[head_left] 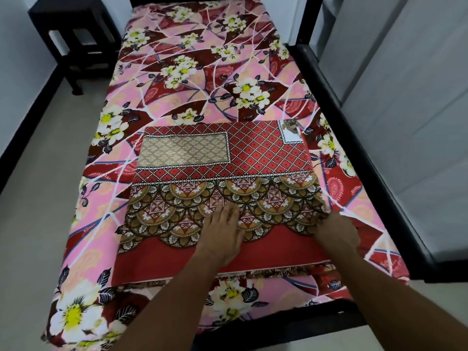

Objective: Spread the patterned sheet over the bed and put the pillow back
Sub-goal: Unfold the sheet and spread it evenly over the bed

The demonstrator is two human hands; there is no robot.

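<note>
The bed has a black frame and is covered end to end by a pink and maroon floral cover. The patterned sheet lies folded into 1 flat rectangle on top of that cover, on the near half of the bed and roughly centred across its width. Its visible face shows a red diamond lattice, 1 beige panel at the far left, a band of scalloped arches and a plain red border along the near edge.

The left hand rests palm down on the patterned sheet, at the near middle of the bed. Its fingers are straight and close together, and they grasp nothing.

The right hand is at the sheet's right edge, toward the right rail of the bed. Its fingers curl into the fabric edge and grasp it; the fingertips are hidden by the cloth.

A dark stool stands on the pale floor beside the far left corner of the bed. Pale grey panels run along the right side of the bed.
</note>
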